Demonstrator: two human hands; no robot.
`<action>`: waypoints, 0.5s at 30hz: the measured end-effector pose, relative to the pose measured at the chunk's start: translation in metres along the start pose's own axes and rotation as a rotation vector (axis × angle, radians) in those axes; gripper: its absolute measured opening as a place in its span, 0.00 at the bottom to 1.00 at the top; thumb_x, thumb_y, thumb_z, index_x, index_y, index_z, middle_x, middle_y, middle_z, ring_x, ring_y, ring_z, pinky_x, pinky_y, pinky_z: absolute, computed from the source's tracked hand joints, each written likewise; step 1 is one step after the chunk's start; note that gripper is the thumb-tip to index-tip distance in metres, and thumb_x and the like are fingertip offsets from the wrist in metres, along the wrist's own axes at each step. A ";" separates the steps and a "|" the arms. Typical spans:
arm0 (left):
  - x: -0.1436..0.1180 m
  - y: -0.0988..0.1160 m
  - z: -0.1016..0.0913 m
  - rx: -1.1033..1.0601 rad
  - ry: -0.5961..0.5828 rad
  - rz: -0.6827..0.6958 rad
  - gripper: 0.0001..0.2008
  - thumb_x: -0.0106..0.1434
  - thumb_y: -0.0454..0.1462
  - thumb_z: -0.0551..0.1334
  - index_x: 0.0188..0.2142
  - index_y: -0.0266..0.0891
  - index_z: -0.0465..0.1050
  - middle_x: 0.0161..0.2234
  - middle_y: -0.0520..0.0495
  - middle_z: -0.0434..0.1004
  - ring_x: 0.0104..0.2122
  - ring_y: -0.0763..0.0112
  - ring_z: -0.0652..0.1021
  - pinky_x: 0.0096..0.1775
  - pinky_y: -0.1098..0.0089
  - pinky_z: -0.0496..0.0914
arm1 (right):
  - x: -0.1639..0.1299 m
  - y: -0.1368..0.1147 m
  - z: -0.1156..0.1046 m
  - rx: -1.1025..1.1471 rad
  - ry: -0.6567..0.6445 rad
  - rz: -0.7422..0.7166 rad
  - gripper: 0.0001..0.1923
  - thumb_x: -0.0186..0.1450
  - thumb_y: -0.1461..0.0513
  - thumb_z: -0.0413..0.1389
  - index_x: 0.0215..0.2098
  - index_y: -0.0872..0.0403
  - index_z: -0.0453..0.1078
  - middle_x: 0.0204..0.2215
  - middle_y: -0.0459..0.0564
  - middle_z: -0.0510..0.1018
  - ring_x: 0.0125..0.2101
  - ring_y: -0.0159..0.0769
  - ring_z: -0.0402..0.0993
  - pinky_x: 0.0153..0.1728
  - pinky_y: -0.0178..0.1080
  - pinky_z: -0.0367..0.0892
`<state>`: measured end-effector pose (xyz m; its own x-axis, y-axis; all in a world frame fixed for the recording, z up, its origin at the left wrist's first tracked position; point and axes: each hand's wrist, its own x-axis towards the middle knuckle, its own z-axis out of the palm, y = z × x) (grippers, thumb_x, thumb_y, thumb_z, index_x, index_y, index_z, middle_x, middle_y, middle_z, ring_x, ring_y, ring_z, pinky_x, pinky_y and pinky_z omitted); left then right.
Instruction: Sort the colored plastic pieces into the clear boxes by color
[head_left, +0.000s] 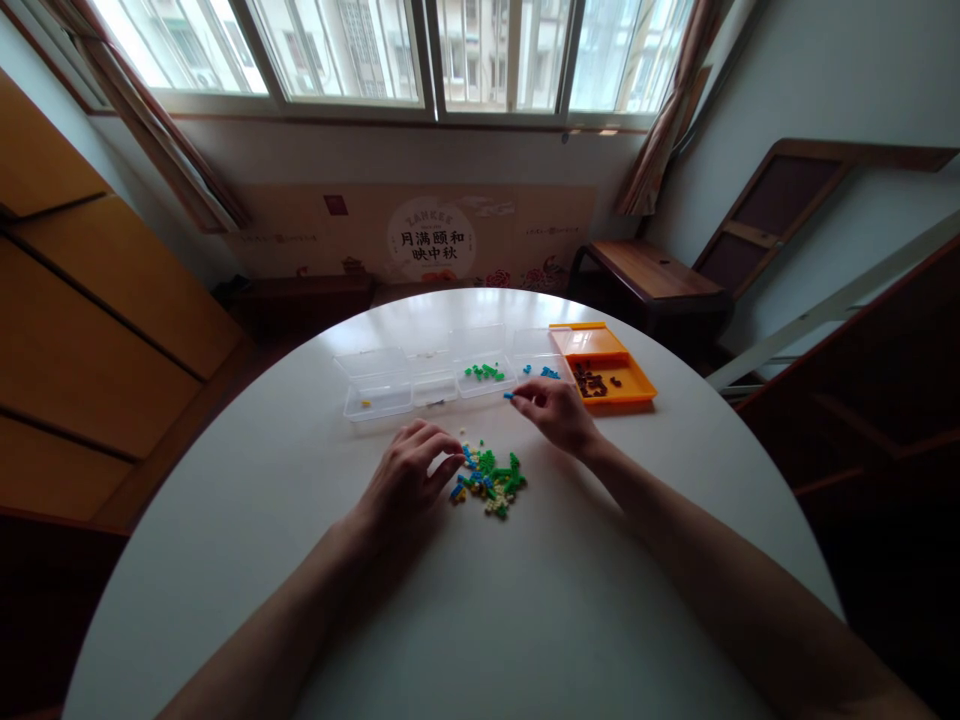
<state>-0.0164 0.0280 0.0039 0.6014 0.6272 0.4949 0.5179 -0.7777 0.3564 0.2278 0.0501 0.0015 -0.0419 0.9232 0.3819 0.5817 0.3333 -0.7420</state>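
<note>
Blue brick [508, 396] pinched, right hand [553, 412] | left hand [409, 478] touching knobbly brick pile [488, 480]

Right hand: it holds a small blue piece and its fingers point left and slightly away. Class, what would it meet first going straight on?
The right hand with its blue piece would probably first meet the clear box of green pieces, though depth is hard to judge.

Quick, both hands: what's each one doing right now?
Left hand: fingers curled, touching the brick pile; holding nothing visible.
Right hand: pinching a blue brick.
</note>
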 end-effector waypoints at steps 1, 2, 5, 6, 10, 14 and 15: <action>0.000 0.000 0.000 0.002 -0.006 -0.001 0.06 0.65 0.36 0.58 0.32 0.39 0.71 0.31 0.48 0.75 0.34 0.68 0.71 0.40 0.66 0.66 | 0.003 0.006 -0.004 -0.009 0.089 0.076 0.09 0.60 0.59 0.57 0.32 0.57 0.77 0.25 0.49 0.78 0.23 0.31 0.68 0.27 0.34 0.62; 0.000 0.000 0.001 0.007 -0.009 -0.003 0.07 0.65 0.37 0.58 0.32 0.39 0.71 0.31 0.48 0.75 0.34 0.68 0.71 0.40 0.66 0.66 | 0.006 0.011 -0.007 -0.018 0.174 0.144 0.11 0.60 0.58 0.57 0.32 0.57 0.78 0.25 0.49 0.79 0.23 0.32 0.69 0.28 0.34 0.63; -0.001 0.000 0.001 0.029 -0.009 -0.013 0.08 0.65 0.37 0.57 0.31 0.39 0.71 0.31 0.48 0.75 0.35 0.67 0.72 0.40 0.65 0.67 | 0.011 0.019 -0.016 -0.027 0.342 0.247 0.14 0.60 0.56 0.56 0.34 0.58 0.78 0.25 0.50 0.79 0.24 0.33 0.70 0.29 0.36 0.64; -0.001 -0.001 0.001 0.035 -0.007 -0.018 0.08 0.65 0.38 0.57 0.31 0.39 0.71 0.31 0.48 0.75 0.35 0.67 0.72 0.40 0.65 0.67 | 0.011 0.018 -0.018 -0.024 0.368 0.246 0.15 0.60 0.56 0.55 0.35 0.58 0.78 0.26 0.50 0.79 0.23 0.33 0.70 0.30 0.36 0.64; -0.002 -0.001 0.000 0.044 0.014 -0.042 0.06 0.65 0.36 0.57 0.32 0.39 0.71 0.32 0.48 0.75 0.35 0.66 0.72 0.41 0.64 0.67 | 0.010 0.008 -0.022 -0.032 0.435 0.179 0.15 0.60 0.57 0.54 0.40 0.57 0.77 0.26 0.49 0.79 0.22 0.32 0.68 0.30 0.36 0.65; -0.003 -0.003 0.000 0.045 0.016 -0.064 0.06 0.62 0.30 0.56 0.35 0.39 0.71 0.33 0.48 0.75 0.37 0.65 0.72 0.42 0.63 0.67 | 0.008 0.007 -0.020 -0.051 0.430 0.153 0.14 0.60 0.58 0.54 0.36 0.57 0.78 0.26 0.50 0.79 0.22 0.32 0.67 0.30 0.36 0.65; -0.004 -0.004 0.000 0.048 0.013 -0.067 0.08 0.60 0.29 0.56 0.35 0.39 0.71 0.34 0.48 0.75 0.38 0.65 0.71 0.43 0.62 0.67 | 0.008 0.009 -0.018 -0.050 0.424 0.154 0.14 0.60 0.58 0.54 0.35 0.57 0.78 0.26 0.50 0.79 0.22 0.32 0.67 0.30 0.36 0.65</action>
<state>-0.0205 0.0286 0.0005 0.5566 0.6766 0.4820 0.5851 -0.7312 0.3507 0.2474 0.0569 0.0080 0.3787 0.7979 0.4690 0.5938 0.1792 -0.7844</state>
